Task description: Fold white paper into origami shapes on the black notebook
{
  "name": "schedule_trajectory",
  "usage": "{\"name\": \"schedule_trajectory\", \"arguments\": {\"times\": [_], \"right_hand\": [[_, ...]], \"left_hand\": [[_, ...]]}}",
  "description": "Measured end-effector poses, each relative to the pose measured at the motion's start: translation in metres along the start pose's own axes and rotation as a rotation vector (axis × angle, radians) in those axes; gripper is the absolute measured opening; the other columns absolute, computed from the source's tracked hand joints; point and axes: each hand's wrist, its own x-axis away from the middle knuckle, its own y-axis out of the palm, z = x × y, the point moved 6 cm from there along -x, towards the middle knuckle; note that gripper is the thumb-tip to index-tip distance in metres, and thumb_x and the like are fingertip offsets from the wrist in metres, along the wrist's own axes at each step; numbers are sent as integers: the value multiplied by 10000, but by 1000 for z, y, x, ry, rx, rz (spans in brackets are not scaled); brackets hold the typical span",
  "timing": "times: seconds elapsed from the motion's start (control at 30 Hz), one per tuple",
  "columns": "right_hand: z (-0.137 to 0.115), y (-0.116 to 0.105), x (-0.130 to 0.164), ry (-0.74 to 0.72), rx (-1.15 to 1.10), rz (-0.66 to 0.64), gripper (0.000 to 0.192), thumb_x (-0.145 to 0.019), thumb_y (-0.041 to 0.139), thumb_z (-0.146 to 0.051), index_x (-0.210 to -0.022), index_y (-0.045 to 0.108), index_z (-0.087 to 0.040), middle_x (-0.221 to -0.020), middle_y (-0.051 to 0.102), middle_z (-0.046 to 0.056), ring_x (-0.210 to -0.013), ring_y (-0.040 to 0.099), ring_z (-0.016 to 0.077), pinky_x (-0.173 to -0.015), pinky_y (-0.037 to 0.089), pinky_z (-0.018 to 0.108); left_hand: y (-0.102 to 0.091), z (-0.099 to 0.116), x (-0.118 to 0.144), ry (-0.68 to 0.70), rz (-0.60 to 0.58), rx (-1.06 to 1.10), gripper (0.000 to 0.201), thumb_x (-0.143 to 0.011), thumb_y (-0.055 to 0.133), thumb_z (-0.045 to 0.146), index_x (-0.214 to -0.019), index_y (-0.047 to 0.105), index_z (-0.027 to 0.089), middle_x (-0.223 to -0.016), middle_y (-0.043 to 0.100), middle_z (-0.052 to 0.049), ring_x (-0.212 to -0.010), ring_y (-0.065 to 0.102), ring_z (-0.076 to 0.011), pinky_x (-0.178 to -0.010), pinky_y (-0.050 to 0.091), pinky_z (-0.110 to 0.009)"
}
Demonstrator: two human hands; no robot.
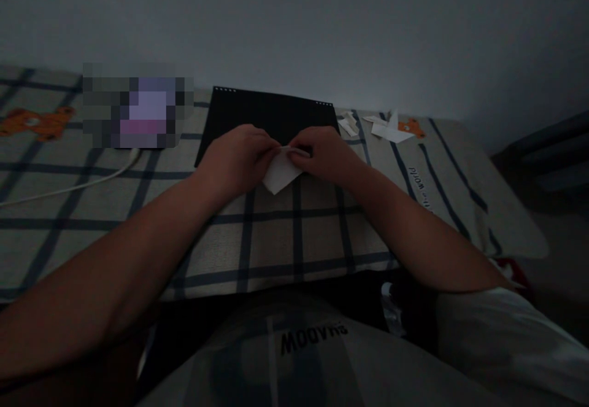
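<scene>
White paper (280,175) pointing its tip toward the person, both hands (239,158) (324,154) pinching its top edge.

- One head-worn view, looking forward and down over the person's own forearms, which enter from the lower corners.
- Close range: the checked bedcover (294,235) fills mid-frame.
- A plain wall (322,20) spans the upper frame.

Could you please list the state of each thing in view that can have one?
white paper: folded, pinched between both hands
left hand: closed on the paper
right hand: closed on the paper
black sheet: lying flat
paper scraps: loose on the checked cloth
white cable: lying slack
</scene>
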Motion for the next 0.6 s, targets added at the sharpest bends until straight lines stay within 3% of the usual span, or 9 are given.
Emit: {"name": "schedule_trajectory", "arguments": {"times": [0.17,0.33,0.6], "right_hand": [[9,-1,0,73,-101,97,293,-1072,668,-355,-1173,876,-175,-1057,845,91,-1000,739,247,-900,543,353],[15,4,-1,131,-216,78,314,-1068,693,-417,-1055,863,-153,-916,814,63,-904,705,221,-783,509,321],[14,-3,0,205,-182,61,329,-1092,700,-401,-946,880,-168,-890,833,78,-867,723,234,-762,533,353]], "left_hand": [[0,-10,-1,-82,57,228,437,-1074,520,374,-1164,917,214,-1084,883,-82,-1006,803,-257,-924,625,-361],[2,-14,1,-131,60,343,387,-1038,582,378,-1123,927,227,-1002,892,-62,-909,791,-241,-793,616,-323],[6,-11,0,-142,14,403,410,-1068,563,385,-1167,921,210,-1059,891,-73,-919,795,-230,-843,626,-331]]}}
